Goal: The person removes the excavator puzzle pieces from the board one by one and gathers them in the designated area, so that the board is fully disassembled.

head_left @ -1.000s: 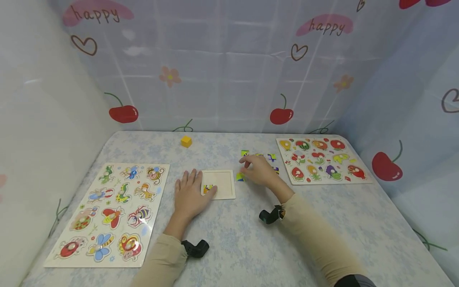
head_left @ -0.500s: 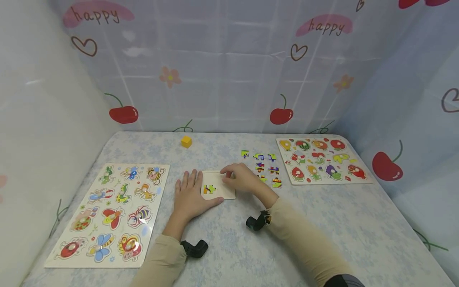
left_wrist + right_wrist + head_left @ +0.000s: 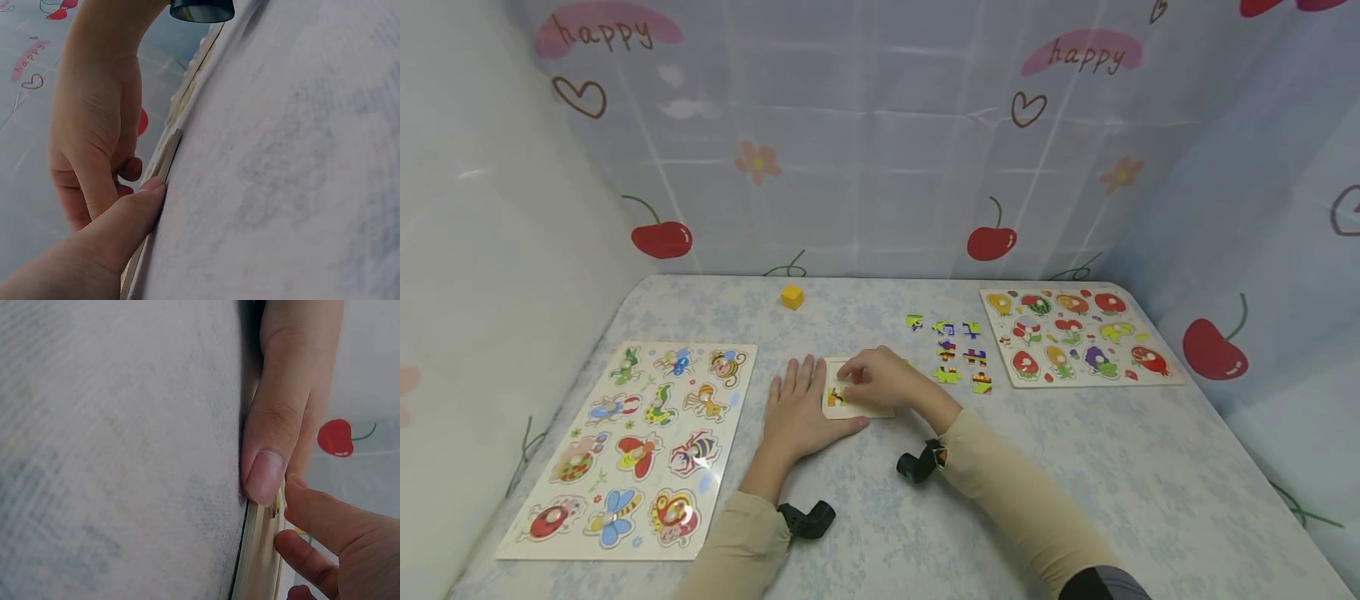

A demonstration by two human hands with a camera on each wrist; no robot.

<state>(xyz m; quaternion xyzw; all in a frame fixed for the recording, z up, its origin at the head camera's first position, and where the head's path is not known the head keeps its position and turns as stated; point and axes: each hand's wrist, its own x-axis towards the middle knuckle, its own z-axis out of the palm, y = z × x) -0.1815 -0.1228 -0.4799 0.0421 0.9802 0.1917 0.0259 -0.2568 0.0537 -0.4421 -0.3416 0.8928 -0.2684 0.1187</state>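
Note:
My left hand (image 3: 797, 419) lies flat at the left side of a small square wooden puzzle tray (image 3: 878, 412), fingers stretched forward and thumb along its near edge. Inside the tray's near left corner, colourful jigsaw pieces (image 3: 837, 397) show beside my right fingers. My right hand (image 3: 883, 379) hovers over the tray with bent fingers. In the right wrist view, fingertips (image 3: 297, 500) of the right hand stand apart with no piece seen between them, close to the left thumb (image 3: 265, 475). The right hand hides much of the tray. Several loose jigsaw pieces (image 3: 947, 375) lie to its right.
A large insect peg board (image 3: 658, 446) lies at the left. A fruit and vegetable peg board (image 3: 1078, 342) is at the back right. One yellow cube (image 3: 792, 297) stands near the back edge. Black wrist cameras (image 3: 808, 520) stick out inward from both sleeves.
My right hand has moved left from the loose pieces to above the tray's pieces. My left thumb has shifted off the pieces to the near edge; otherwise the left hand stays put.

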